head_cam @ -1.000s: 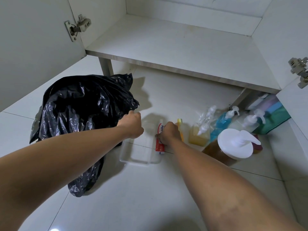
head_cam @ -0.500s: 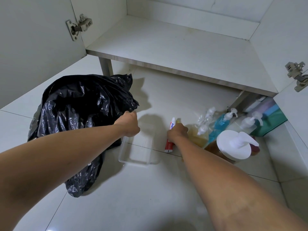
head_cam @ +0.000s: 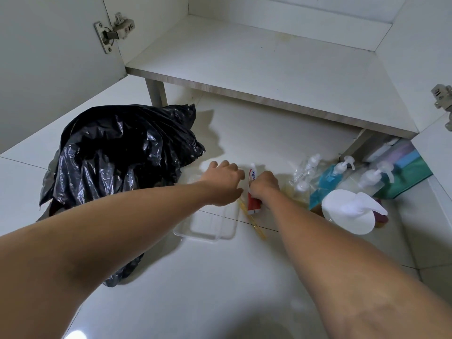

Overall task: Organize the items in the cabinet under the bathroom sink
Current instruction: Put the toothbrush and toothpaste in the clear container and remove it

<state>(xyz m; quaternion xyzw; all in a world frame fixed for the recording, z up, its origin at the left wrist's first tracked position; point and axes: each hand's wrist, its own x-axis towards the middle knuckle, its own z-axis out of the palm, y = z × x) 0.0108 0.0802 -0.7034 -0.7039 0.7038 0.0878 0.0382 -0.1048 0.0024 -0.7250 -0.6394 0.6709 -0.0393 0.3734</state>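
White floor tile runs up to the open cabinet, head view. The clear plastic tray sits on the floor beside the black rubbish bag, and the pump bottles cluster to the right. The right hand is clamped round the upright toothpaste tube, just beside the tray's far right corner. The left hand has left the bag-side corner and now hovers over the tray's far end, fingers spread and loose. Whether it touches the rim is unclear. A yellow toothbrush, tucked behind the right hand a moment ago, now lies flat along the tray's right edge. Judgement: tube and brush are being gathered for the tray, and nothing is in the cabinet yet.
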